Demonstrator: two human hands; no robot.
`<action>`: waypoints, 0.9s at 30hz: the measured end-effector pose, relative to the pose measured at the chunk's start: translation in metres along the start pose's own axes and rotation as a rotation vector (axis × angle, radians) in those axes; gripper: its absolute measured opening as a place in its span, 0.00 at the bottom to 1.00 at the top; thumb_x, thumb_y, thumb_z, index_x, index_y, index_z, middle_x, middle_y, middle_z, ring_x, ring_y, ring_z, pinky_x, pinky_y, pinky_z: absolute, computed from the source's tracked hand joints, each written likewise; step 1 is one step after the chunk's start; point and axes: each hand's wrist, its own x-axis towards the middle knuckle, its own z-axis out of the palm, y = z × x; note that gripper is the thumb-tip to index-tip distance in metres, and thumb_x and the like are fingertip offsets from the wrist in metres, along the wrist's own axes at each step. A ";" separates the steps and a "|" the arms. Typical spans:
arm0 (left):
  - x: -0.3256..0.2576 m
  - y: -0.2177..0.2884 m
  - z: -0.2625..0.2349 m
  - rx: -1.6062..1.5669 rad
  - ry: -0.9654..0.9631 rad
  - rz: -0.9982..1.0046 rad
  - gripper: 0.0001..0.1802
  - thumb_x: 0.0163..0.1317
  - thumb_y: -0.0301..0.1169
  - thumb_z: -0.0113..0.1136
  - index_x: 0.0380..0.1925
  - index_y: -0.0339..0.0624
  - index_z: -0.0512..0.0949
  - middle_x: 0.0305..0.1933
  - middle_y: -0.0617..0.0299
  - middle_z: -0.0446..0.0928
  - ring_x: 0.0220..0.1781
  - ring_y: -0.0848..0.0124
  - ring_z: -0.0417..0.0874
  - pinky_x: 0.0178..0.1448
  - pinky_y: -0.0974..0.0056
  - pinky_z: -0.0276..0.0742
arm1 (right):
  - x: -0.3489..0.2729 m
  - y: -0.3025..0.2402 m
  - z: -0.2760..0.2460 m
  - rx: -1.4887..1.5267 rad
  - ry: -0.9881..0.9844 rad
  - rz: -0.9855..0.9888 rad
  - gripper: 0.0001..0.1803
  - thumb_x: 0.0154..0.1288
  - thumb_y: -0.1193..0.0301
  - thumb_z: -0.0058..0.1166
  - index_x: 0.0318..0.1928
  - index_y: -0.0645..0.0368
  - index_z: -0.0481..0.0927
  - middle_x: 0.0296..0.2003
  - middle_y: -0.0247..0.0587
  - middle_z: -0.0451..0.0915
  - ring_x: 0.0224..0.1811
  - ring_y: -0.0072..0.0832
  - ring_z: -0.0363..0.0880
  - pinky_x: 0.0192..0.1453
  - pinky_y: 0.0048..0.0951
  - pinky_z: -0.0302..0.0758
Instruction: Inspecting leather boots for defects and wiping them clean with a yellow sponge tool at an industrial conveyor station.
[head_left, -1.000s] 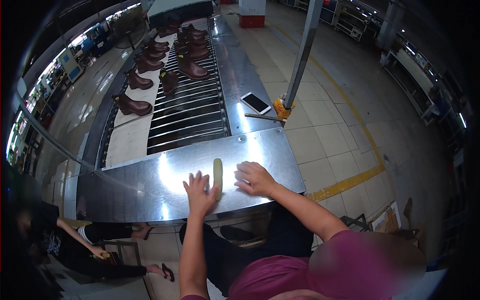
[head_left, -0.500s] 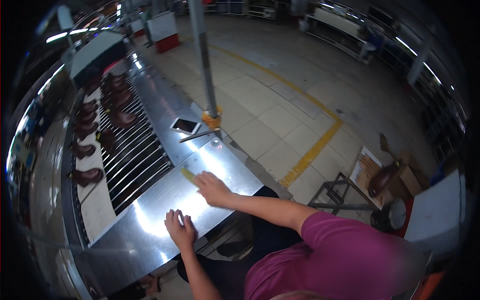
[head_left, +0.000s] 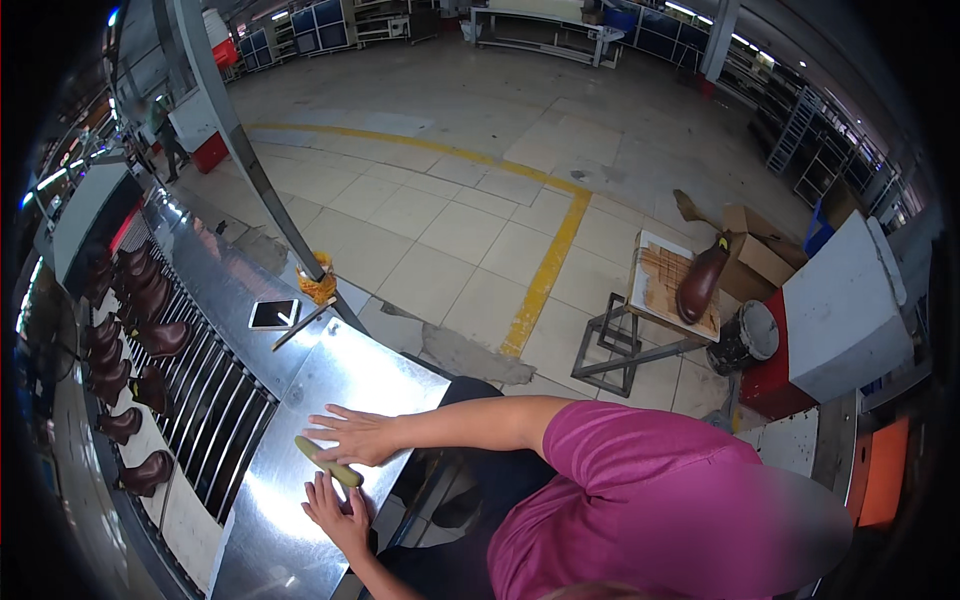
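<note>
A long olive-green object with rounded ends (head_left: 313,449) lies slantwise on the shiny metal tabletop (head_left: 385,375); its exact kind is unclear. My right hand (head_left: 355,436) is flat over the metal with fingers spread, right beside this object and partly over its middle. Close to the object's near end is my left hand (head_left: 338,512), palm down, its fingers apart and slightly curled. Whether the left fingertips touch the green object I cannot tell. Neither hand is closed around anything.
Brown leather boots (head_left: 150,472) stand along the roller conveyor (head_left: 215,400) at left. A phone (head_left: 273,314) and a thin stick (head_left: 300,327) lie farther up the table by a metal post (head_left: 235,140). Another boot (head_left: 702,282) rests on a small stand (head_left: 640,300) at right.
The view has swung right. The green object, earlier partly seen beyond my right hand, now lies between my hands. My right hand's fingers have spread, and both hands are closer together.
</note>
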 end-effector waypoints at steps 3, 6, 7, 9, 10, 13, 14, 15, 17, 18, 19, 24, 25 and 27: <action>0.002 0.007 -0.005 -0.056 -0.044 -0.024 0.36 0.65 0.45 0.65 0.72 0.48 0.73 0.79 0.50 0.69 0.83 0.43 0.60 0.84 0.32 0.41 | -0.002 0.005 -0.003 0.094 -0.133 -0.031 0.24 0.77 0.55 0.53 0.70 0.42 0.79 0.77 0.42 0.67 0.83 0.51 0.54 0.87 0.57 0.43; 0.000 0.011 -0.010 -0.083 -0.027 -0.045 0.33 0.65 0.41 0.65 0.71 0.48 0.75 0.77 0.51 0.71 0.83 0.43 0.61 0.84 0.32 0.41 | 0.002 0.002 -0.011 0.213 -0.260 -0.084 0.24 0.75 0.55 0.56 0.67 0.46 0.81 0.69 0.41 0.77 0.82 0.50 0.57 0.84 0.57 0.49; 0.000 0.012 -0.010 -0.090 -0.014 -0.049 0.32 0.65 0.38 0.65 0.70 0.47 0.76 0.75 0.51 0.73 0.82 0.43 0.62 0.84 0.33 0.41 | 0.003 0.002 -0.012 0.173 -0.219 -0.100 0.23 0.75 0.55 0.56 0.65 0.47 0.82 0.69 0.42 0.77 0.81 0.50 0.59 0.83 0.56 0.52; 0.000 0.005 -0.007 -0.148 0.010 -0.015 0.31 0.65 0.37 0.65 0.69 0.47 0.76 0.73 0.51 0.75 0.81 0.43 0.64 0.85 0.34 0.42 | 0.002 0.001 -0.010 0.130 -0.179 -0.114 0.23 0.74 0.55 0.57 0.64 0.49 0.82 0.68 0.44 0.77 0.79 0.50 0.61 0.81 0.56 0.55; 0.001 0.003 -0.006 -0.204 0.032 0.020 0.30 0.65 0.36 0.65 0.68 0.46 0.77 0.71 0.51 0.77 0.80 0.42 0.65 0.85 0.34 0.42 | 0.000 0.000 -0.008 0.052 0.007 -0.090 0.23 0.74 0.54 0.57 0.63 0.50 0.83 0.68 0.46 0.76 0.79 0.50 0.61 0.80 0.56 0.56; -0.002 -0.005 0.000 -0.166 0.078 0.009 0.27 0.67 0.31 0.62 0.67 0.44 0.77 0.70 0.50 0.78 0.79 0.43 0.68 0.84 0.39 0.51 | -0.001 -0.001 -0.005 0.030 0.063 -0.008 0.25 0.73 0.52 0.58 0.62 0.54 0.83 0.69 0.51 0.75 0.79 0.51 0.61 0.80 0.55 0.56; -0.003 -0.008 0.003 -0.158 0.107 -0.023 0.26 0.68 0.30 0.61 0.67 0.43 0.77 0.70 0.49 0.78 0.78 0.44 0.69 0.83 0.40 0.55 | 0.000 -0.001 -0.005 0.086 -0.065 0.053 0.27 0.73 0.50 0.58 0.62 0.56 0.83 0.69 0.54 0.74 0.80 0.51 0.60 0.81 0.55 0.55; -0.004 -0.009 0.005 -0.157 0.108 -0.026 0.26 0.68 0.30 0.61 0.67 0.43 0.77 0.70 0.49 0.78 0.78 0.44 0.69 0.83 0.40 0.55 | 0.000 -0.002 -0.004 0.088 -0.067 0.050 0.27 0.73 0.50 0.58 0.62 0.56 0.83 0.69 0.54 0.74 0.80 0.51 0.60 0.81 0.55 0.55; -0.006 -0.011 0.007 -0.137 0.213 -0.091 0.25 0.70 0.28 0.61 0.67 0.40 0.77 0.70 0.46 0.77 0.77 0.44 0.70 0.80 0.44 0.63 | 0.000 -0.004 -0.003 -0.024 0.005 0.228 0.29 0.71 0.50 0.59 0.59 0.61 0.83 0.69 0.62 0.72 0.79 0.56 0.59 0.83 0.56 0.54; -0.004 -0.006 0.008 -0.142 0.212 -0.087 0.25 0.70 0.28 0.61 0.67 0.40 0.77 0.70 0.46 0.77 0.77 0.44 0.70 0.80 0.44 0.63 | -0.002 -0.001 -0.002 -0.029 0.005 0.232 0.29 0.71 0.50 0.59 0.59 0.61 0.83 0.69 0.62 0.72 0.79 0.56 0.59 0.83 0.56 0.54; -0.003 0.000 0.009 -0.161 0.264 -0.137 0.25 0.70 0.29 0.62 0.66 0.39 0.77 0.70 0.45 0.77 0.77 0.44 0.70 0.80 0.44 0.63 | -0.003 0.003 -0.001 -0.063 0.014 0.240 0.30 0.69 0.48 0.61 0.55 0.63 0.84 0.65 0.61 0.74 0.75 0.55 0.63 0.79 0.55 0.58; -0.007 -0.013 0.008 -0.144 0.229 -0.167 0.26 0.71 0.34 0.65 0.67 0.38 0.76 0.70 0.44 0.76 0.77 0.44 0.70 0.79 0.43 0.63 | -0.002 0.005 -0.010 0.151 -0.008 -0.222 0.31 0.56 0.38 0.68 0.35 0.56 0.83 0.45 0.44 0.80 0.55 0.43 0.76 0.60 0.45 0.69; -0.003 -0.009 0.004 -0.106 0.166 -0.128 0.28 0.71 0.38 0.66 0.68 0.39 0.76 0.71 0.45 0.76 0.77 0.42 0.69 0.81 0.40 0.58 | 0.001 0.003 -0.017 0.171 -0.094 -0.242 0.31 0.56 0.38 0.68 0.33 0.55 0.82 0.44 0.43 0.80 0.54 0.42 0.77 0.59 0.45 0.69; -0.006 0.001 -0.002 -0.115 0.151 -0.142 0.30 0.69 0.40 0.66 0.69 0.41 0.75 0.71 0.49 0.77 0.78 0.41 0.68 0.82 0.36 0.50 | 0.006 0.001 -0.024 0.199 -0.304 -0.161 0.32 0.55 0.39 0.69 0.42 0.55 0.86 0.50 0.45 0.81 0.59 0.45 0.77 0.63 0.46 0.69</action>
